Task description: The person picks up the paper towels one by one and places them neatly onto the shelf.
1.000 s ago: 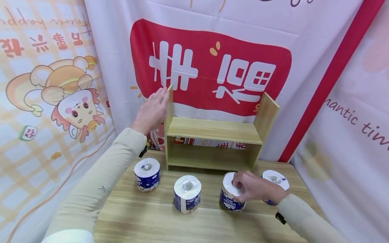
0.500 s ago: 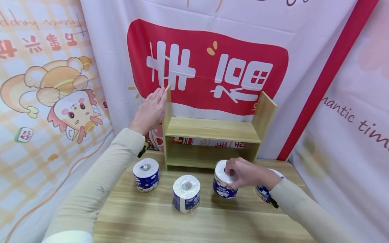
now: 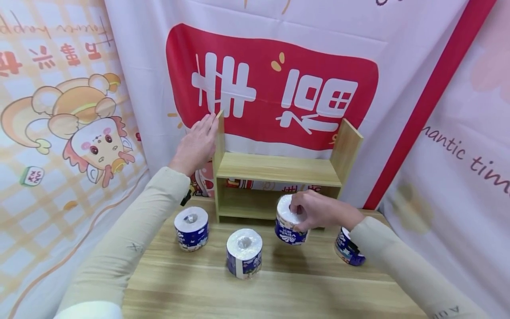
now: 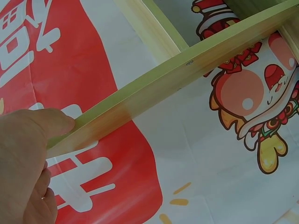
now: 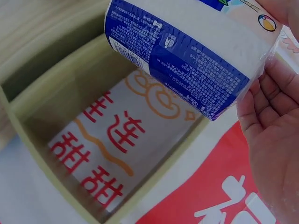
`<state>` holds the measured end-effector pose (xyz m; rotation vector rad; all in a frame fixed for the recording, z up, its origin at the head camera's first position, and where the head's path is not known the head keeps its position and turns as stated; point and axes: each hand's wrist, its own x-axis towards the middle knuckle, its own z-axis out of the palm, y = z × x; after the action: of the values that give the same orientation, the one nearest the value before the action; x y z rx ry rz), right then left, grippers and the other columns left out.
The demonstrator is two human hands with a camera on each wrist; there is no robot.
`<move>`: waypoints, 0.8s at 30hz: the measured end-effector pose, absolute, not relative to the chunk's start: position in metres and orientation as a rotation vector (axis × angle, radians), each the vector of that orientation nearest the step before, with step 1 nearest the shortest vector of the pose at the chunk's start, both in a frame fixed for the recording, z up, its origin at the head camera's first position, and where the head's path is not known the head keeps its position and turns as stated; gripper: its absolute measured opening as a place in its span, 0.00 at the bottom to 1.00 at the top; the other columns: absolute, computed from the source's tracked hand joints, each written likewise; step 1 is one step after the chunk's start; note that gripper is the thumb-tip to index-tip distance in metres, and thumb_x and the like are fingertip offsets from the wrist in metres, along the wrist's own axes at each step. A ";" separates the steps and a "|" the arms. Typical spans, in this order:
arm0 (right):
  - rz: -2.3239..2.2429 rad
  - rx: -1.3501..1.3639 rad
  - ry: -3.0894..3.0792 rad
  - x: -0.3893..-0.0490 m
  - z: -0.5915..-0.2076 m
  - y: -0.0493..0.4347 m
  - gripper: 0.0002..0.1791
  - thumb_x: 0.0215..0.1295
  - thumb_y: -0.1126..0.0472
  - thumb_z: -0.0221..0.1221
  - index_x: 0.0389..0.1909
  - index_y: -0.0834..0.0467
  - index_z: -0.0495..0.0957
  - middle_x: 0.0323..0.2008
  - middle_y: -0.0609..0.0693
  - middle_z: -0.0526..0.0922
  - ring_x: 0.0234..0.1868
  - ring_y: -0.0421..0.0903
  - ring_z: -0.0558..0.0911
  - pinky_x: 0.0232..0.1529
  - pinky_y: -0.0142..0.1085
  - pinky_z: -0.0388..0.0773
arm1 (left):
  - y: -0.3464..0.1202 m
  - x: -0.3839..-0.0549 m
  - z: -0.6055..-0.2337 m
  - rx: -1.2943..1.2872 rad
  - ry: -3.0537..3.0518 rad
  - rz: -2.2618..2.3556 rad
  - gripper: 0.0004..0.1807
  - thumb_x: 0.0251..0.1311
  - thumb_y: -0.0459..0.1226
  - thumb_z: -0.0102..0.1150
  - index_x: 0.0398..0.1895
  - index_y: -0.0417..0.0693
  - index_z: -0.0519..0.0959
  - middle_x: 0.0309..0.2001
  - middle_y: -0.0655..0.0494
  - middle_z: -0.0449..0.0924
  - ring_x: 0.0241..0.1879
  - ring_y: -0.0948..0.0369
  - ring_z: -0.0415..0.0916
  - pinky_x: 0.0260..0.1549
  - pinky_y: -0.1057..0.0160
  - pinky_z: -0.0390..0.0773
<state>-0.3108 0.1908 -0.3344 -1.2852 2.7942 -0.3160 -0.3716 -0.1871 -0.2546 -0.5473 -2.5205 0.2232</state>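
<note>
A wrapped toilet paper roll (image 3: 290, 231) with a blue printed band hangs above the table, tilted, in front of the small wooden shelf (image 3: 279, 168). My right hand (image 3: 324, 210) grips it at its white top, with fingers at the core hole. In the right wrist view, the roll (image 5: 182, 56) is held near one end by the hand (image 5: 275, 126). My left hand (image 3: 195, 145) holds the top of the shelf's left side panel. The left wrist view shows the thumb on the edge of the panel (image 4: 140, 93) and fingers curled behind it.
Three more toilet paper rolls stand on the wooden table (image 3: 199, 283): a left roll (image 3: 191, 239), a middle roll (image 3: 244, 254), and a right roll (image 3: 346, 251) partly behind my right sleeve. A printed cloth (image 3: 271, 88) hangs behind the shelf.
My right hand has lifted the toilet paper roll off the table and carried it up, slightly left, toward the shelf. My left hand stays on the side panel.
</note>
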 end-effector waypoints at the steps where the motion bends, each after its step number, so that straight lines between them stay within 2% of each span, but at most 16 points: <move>1: -0.313 -1.286 2.798 -0.312 -0.331 0.189 0.18 0.56 0.51 0.78 0.38 0.52 0.80 0.36 0.44 0.81 0.37 0.40 0.77 0.33 0.27 0.79 | -0.187 -0.371 -0.254 -0.547 -2.521 0.225 0.45 0.70 0.35 0.64 0.83 0.32 0.51 0.84 0.35 0.52 0.84 0.41 0.51 0.80 0.45 0.62; 11: -0.253 -1.285 2.794 -0.316 -0.302 0.169 0.19 0.58 0.50 0.77 0.43 0.54 0.81 0.39 0.46 0.82 0.38 0.41 0.78 0.34 0.28 0.81 | -0.187 -0.371 -0.253 -0.536 -2.536 0.217 0.44 0.71 0.36 0.63 0.83 0.33 0.52 0.84 0.35 0.52 0.84 0.41 0.51 0.80 0.45 0.61; 24: -0.206 -1.419 2.785 -0.315 -0.269 0.144 0.17 0.60 0.51 0.75 0.44 0.54 0.82 0.44 0.47 0.83 0.45 0.44 0.80 0.42 0.31 0.86 | -0.187 -0.373 -0.254 -0.537 -2.537 0.209 0.45 0.71 0.36 0.63 0.83 0.33 0.51 0.84 0.35 0.50 0.84 0.41 0.50 0.81 0.45 0.60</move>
<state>-0.3150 0.1443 -0.2693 -1.4192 2.7847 -0.2056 -0.3728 -0.1868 -0.2543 -0.5374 -2.5372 0.2093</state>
